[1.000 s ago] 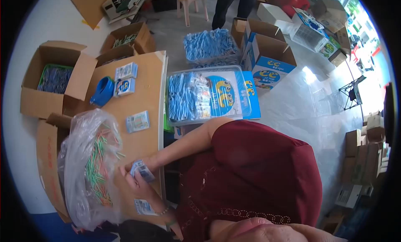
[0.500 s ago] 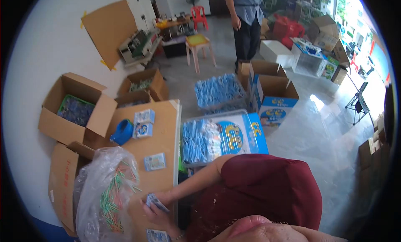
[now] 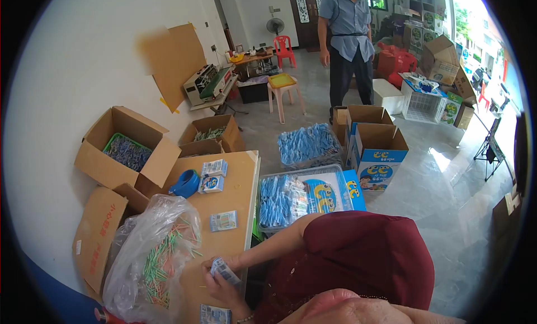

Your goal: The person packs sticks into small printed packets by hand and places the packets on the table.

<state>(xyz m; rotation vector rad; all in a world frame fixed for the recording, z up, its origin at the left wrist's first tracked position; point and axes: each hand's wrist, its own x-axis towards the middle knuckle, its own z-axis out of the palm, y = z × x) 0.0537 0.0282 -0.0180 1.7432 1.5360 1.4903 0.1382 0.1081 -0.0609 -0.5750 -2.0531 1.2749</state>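
Observation:
Low on the tabletop (image 3: 238, 184), a small blue-and-white printed packet (image 3: 226, 272) is held between my two hands. My left hand (image 3: 228, 295), with a bracelet at the wrist, grips it from below. My right hand (image 3: 230, 261), reaching in from the maroon sleeve, has its fingers closed at the packet's upper side; they are partly hidden. Similar packets lie nearby: one flat packet (image 3: 224, 220) above my hands and another packet (image 3: 215, 314) beneath them. To their left, a clear plastic bag (image 3: 126, 240) spills green and orange thin sticks (image 3: 159, 268).
A blue object like a tape dispenser (image 3: 185, 183) stands beside small packed boxes (image 3: 211, 183). Open cartons (image 3: 103, 162) line the left wall. Right of the table are plastic bins of blue packets (image 3: 310, 145) and printed cartons (image 3: 380, 156). Another person (image 3: 349, 39) stands behind them.
My view has tilted up and turned, so the scene sits lower and further right. Both hands stay on the packet, which remains over the table. More of the standing person shows.

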